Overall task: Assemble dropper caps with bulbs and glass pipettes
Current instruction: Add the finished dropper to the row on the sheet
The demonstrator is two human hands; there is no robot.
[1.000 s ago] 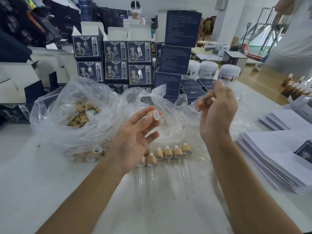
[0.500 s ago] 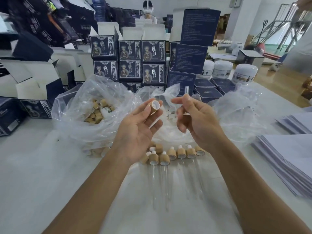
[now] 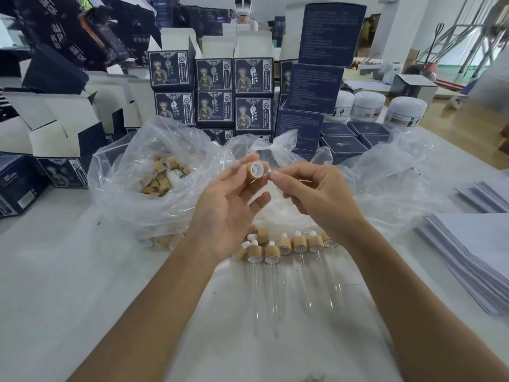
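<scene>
Clear plastic bag (image 3: 132, 188) on white worktop (image 3: 68, 285) holds loose bamboo caps. Left hand (image 3: 228, 213) grip pinches one bamboo cap (image 3: 256, 170), white liner facing up; right hand (image 3: 316, 197) grip pinches a thin glass pipette (image 3: 303, 180) just beside it. Finished droppers (image 3: 286, 246) in a row below, paper stack (image 3: 468, 252) at right edge

Open worktop near the body, clutter beyond

Bare worktop (image 3: 68, 285) lies open at near left. Ahead, the bag of caps (image 3: 154, 175) and stacked boxes (image 3: 214, 92) block the way; finished droppers (image 3: 283, 252) lie centre, paper stacks (image 3: 468, 252) crowd the right.
</scene>
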